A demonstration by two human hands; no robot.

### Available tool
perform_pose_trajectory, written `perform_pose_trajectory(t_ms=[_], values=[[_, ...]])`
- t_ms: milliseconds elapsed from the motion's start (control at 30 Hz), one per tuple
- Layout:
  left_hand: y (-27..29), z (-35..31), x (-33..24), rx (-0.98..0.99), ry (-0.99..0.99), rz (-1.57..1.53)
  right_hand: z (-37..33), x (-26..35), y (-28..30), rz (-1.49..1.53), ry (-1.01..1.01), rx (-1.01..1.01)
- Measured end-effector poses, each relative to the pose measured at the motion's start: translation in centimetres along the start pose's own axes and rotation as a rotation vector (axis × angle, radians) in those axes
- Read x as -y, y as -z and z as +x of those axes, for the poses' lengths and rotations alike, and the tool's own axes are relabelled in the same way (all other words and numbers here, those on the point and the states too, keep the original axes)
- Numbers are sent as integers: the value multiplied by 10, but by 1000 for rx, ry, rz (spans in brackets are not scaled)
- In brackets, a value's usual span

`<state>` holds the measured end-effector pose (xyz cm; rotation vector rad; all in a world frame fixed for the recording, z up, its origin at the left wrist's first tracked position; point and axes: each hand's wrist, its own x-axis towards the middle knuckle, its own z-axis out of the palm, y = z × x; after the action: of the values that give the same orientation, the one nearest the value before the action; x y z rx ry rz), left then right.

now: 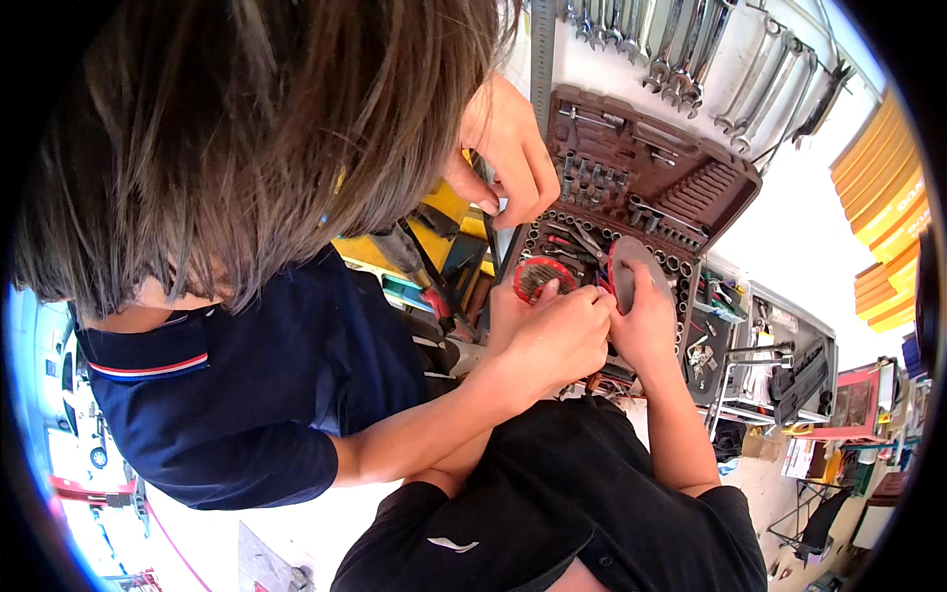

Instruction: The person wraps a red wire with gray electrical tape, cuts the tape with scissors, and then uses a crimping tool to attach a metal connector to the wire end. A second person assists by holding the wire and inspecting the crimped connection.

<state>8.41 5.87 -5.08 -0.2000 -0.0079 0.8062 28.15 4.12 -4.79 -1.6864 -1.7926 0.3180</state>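
Observation:
My right hand (646, 318) is closed on a flat grey round disc (631, 268) with a red edge, held tilted. My left hand (506, 314), partly hidden behind a co-worker's forearm, is closed on a smaller red-rimmed round piece (541, 277) with a brownish, bristly-looking face. The co-worker's hand (572, 331) reaches across between mine, its fingertips pinched beside my right-hand fingers. Whether those fingers hold something is unclear. The co-worker's other hand (513, 158) hangs loosely bent above the tool case.
Beneath the hands lies an opened brown tool case (691, 163) with sockets and wrenches. Spanners (681, 59) hang on the wall beyond. A drawer of tools (789, 365) stands at right. The co-worker's head (266, 118) and navy shirt (266, 385) crowd the left side.

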Motion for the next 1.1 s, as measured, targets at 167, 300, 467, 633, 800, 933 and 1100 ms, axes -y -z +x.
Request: perform_pose_trajectory(t_ms=[167,300,467,633,800,933,1100], values=[[34,-7,-11,-107,-445,764,2,-5,8,1,0,-53],[72,-45,20,-234,-237,887,2,-2,12,77,-108,30],[78,-15,2,-293,-502,1074,-8,-29,3,53,-71,-59],[80,7,-14,-316,-725,1159,-14,-32,3,78,-114,-11],[62,4,2,-259,-673,1125,-18,-41,0,82,-143,9],[68,-4,-1,-159,-478,830,-19,-48,-6,97,-140,18],[79,-12,-4,-83,-429,861,-20,-61,-22,92,-105,15]])
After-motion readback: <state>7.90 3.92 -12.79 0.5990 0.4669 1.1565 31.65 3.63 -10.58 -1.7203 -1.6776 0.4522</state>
